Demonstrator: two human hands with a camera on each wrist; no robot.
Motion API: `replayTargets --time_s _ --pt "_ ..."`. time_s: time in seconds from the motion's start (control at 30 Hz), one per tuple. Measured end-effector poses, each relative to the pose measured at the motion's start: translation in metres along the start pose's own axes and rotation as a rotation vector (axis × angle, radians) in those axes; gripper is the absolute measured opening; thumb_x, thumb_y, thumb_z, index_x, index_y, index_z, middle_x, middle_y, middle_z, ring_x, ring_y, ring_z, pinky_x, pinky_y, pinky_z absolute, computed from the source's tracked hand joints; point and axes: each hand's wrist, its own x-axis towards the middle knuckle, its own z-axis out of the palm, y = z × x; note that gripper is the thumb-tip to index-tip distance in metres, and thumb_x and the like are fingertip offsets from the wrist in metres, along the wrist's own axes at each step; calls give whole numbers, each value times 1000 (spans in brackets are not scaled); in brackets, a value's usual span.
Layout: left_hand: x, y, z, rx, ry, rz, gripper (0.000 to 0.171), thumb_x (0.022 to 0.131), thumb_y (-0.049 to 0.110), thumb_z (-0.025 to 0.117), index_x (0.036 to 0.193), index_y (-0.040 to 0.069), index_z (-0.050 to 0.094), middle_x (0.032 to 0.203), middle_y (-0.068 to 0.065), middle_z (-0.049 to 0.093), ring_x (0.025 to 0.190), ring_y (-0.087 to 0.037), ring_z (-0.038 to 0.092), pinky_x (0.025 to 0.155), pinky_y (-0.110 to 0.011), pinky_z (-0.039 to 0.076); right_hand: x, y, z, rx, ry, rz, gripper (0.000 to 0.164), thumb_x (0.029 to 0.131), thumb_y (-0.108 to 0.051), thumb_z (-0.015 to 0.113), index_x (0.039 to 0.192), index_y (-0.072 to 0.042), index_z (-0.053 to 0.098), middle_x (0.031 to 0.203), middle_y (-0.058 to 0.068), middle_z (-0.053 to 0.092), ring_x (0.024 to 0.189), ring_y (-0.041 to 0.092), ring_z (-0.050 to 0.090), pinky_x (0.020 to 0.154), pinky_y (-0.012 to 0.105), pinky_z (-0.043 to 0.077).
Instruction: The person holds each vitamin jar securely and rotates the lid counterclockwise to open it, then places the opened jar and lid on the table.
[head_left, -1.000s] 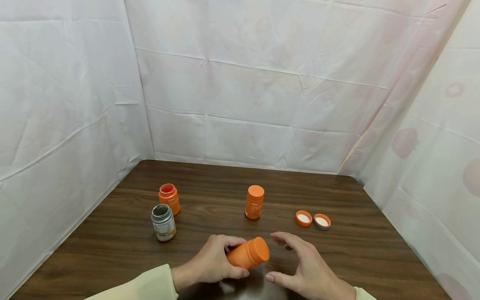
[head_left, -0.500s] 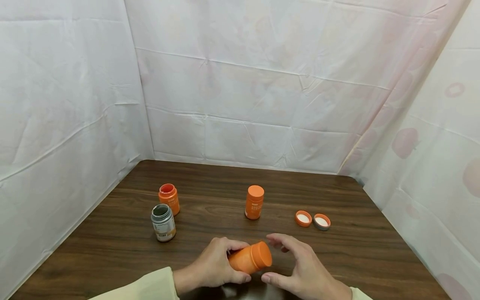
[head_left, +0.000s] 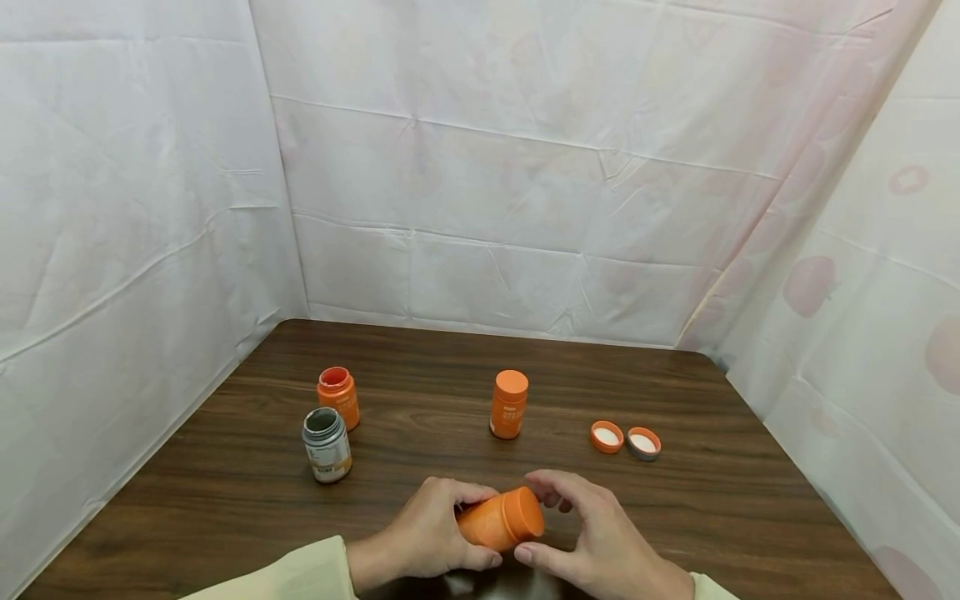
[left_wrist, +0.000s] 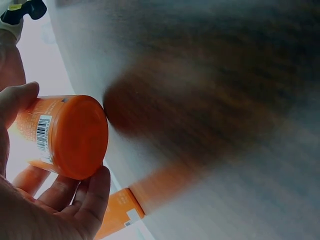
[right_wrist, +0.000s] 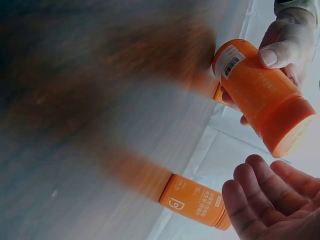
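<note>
My left hand (head_left: 429, 533) grips an orange pill bottle (head_left: 491, 523) round its body. The bottle is tilted, its orange screw cap (head_left: 523, 512) pointing right. In the left wrist view the bottle's base (left_wrist: 81, 137) and a barcode label (left_wrist: 44, 135) show. My right hand (head_left: 592, 533) is beside the cap, thumb and fingers spread on either side of it. In the right wrist view the right fingers (right_wrist: 260, 187) are relaxed, just off the cap, and hold nothing. Beyond the hands a second capped orange bottle (head_left: 509, 406) stands upright.
An uncapped orange bottle (head_left: 341, 404) and an uncapped grey bottle (head_left: 328, 454) stand at the left of the dark wooden table (head_left: 420, 367). An orange cap (head_left: 607, 448) and a grey-sided cap (head_left: 645, 455) lie inside-up at the right. White curtains (head_left: 480, 208) surround the table.
My right hand has moved left, closing in on the cap. The left hand has shifted the bottle slightly right and down. The standing bottles and loose caps have stayed put.
</note>
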Motion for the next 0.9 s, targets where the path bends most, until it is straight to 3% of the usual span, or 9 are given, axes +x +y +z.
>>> replayTargets --time_s 0.37,0.9 --pt "1 2 -1 20 -12 -26 45 73 28 93 115 29 76 97 21 71 79 0 61 71 -22 50 5 -3 2 -14 -7 20 49 87 -34 85 129 -23 63 104 -16 66 85 7 60 71 27 50" --pt "0 2 -2 78 -8 -32 48 72 32 93 116 32 76 96 23 70 78 1 60 71 -22 48 7 -1 4 4 -8 -23 37 89 -27 83 122 -23 66 98 -16 65 80 7 59 67 25 49"
